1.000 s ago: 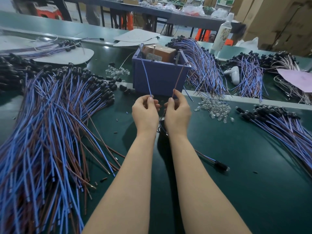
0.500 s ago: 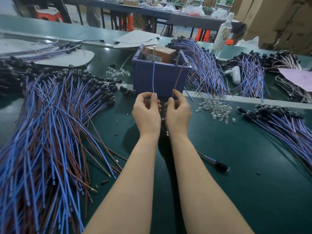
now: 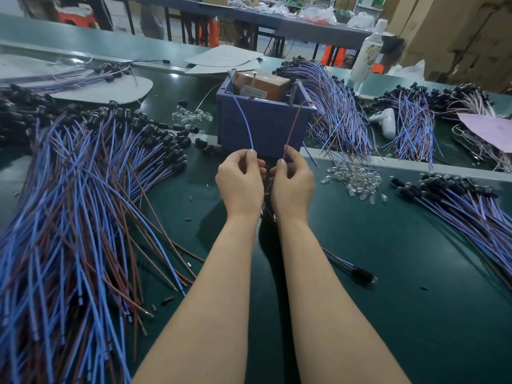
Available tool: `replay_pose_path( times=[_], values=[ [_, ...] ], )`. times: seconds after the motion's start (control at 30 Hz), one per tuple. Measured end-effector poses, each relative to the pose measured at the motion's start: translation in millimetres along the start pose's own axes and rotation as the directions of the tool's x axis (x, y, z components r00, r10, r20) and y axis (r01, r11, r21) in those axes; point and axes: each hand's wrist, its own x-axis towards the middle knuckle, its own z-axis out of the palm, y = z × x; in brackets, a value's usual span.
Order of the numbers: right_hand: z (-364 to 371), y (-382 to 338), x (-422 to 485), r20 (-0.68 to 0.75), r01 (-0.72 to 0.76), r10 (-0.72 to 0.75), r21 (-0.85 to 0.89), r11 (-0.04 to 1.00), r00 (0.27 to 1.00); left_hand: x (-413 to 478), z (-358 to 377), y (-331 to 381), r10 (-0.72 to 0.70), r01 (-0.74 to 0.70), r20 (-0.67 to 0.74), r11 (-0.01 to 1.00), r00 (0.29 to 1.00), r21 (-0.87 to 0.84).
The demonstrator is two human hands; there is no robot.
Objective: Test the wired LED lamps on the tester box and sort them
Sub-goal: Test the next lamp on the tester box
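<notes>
left hand (image 3: 239,184) pinches a thin blue wire (image 3: 243,120) btwn thumb & fingertips; right hand (image 3: 292,187) pinches a thin brown wire (image 3: 293,126) the same way; both hands at frame centre, just in front of the purple plastic tester box (image 3: 263,128); blue wire arcs up to the box's left rim, brown to its right corner; black-headed lamp (image 3: 363,274) lies on the dark green table (image 3: 388,314) right of the right forearm, leads running under the arm; big heap of blue & brown wired lamps (image 3: 69,217) fills the left; smaller bundle (image 3: 471,206) at right edge; clear plastic caps (image 3: 354,178) right of the hands.
</notes>
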Motion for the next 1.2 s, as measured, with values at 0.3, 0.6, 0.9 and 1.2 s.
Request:
replay_pose_path(
  times=[0.3,0.6,0.9,1.2],
  values=[
    [-0.7,2.0,0.9,0.011,0.0,0.0,0.006,1.0,1.0,2.3,-0.9,0.5,-0.028,0.031,0.114,0.999,0.993,-0.023],
    [-2.5,2.5,-1.8,-0.01,0.051,-0.051,0.026,0.998,0.999,4.8,-1.1,2.8,-0.09,0.105,0.18,0.991,0.979,-0.077],
    [-1.6,3.3,-0.9,-0.024,0.079,-0.078,0.025,0.997,0.997,6.1,-1.6,1.4,-0.087,0.102,0.178,0.992,0.98,-0.077],
    [-1.8,3.2,-0.7,-0.025,0.086,-0.086,0.02,0.996,0.996,5.5,-1.4,2.8,-0.094,0.114,0.194,0.989,0.977,-0.096]
  ],
)
